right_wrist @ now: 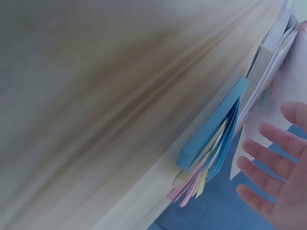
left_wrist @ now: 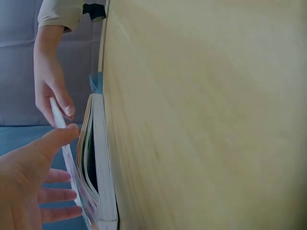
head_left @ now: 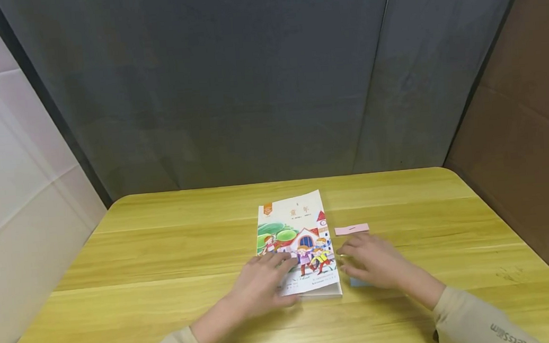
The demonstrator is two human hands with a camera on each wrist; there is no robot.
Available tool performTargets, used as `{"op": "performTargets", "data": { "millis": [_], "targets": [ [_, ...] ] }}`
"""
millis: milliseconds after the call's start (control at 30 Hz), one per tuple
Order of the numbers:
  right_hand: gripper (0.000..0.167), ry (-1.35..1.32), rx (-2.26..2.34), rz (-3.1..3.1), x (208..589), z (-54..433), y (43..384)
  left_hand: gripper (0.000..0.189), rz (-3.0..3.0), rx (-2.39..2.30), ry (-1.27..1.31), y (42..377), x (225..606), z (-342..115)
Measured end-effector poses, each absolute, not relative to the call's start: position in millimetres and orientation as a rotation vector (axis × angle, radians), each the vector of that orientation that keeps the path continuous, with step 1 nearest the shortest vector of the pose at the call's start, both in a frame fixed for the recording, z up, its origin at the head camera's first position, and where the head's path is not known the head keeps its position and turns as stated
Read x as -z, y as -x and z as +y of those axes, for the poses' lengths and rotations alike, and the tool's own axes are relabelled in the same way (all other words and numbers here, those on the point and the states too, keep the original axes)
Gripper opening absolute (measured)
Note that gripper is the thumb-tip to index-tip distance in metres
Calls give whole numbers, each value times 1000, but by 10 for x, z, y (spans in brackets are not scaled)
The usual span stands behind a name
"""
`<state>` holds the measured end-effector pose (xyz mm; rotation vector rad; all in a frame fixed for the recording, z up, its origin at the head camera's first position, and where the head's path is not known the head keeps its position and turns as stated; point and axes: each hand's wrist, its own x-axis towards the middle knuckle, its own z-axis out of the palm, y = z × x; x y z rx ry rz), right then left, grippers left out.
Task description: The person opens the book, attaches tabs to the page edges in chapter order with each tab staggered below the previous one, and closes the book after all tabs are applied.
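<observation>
A paperback book [head_left: 289, 215] with a children's drawing on its cover lies on the wooden table, its front cover [left_wrist: 72, 165] standing up from the pages. Spread over the cover's lower left is my left hand [head_left: 263, 284], thumb near the bottom edge and fingers loosely extended. My right hand [head_left: 376, 260] hovers at the book's right edge, fingers apart, with nothing in its grasp. Partly hidden beneath it is a blue sticky-note pad [head_left: 360, 282]. In the right wrist view this blue pad [right_wrist: 211, 127] fans open, showing pink and yellow slips [right_wrist: 196, 179].
A pink paper strip [head_left: 352, 229] with a short dark line lies right of the book, just beyond my right fingers. Faint dark scribbles mark the table [head_left: 450, 223] at right. A grey partition [head_left: 230, 89] rises behind the far edge, with panels on both sides.
</observation>
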<state>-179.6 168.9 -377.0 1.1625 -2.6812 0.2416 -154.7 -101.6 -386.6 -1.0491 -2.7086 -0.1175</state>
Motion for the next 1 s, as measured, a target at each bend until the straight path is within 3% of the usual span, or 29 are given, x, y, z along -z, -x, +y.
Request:
{"op": "performTargets", "data": {
  "millis": [533, 1000],
  "targets": [
    [34, -1341, -256, -2754, 3808, 1545, 1710, 45, -2427, 189, 1178, 1498, 3805, -1059],
    [37, -1354, -210, -2735, 3829, 1541, 1688, 59, -2080, 387, 1140, 1497, 3621, -1119]
  ]
}}
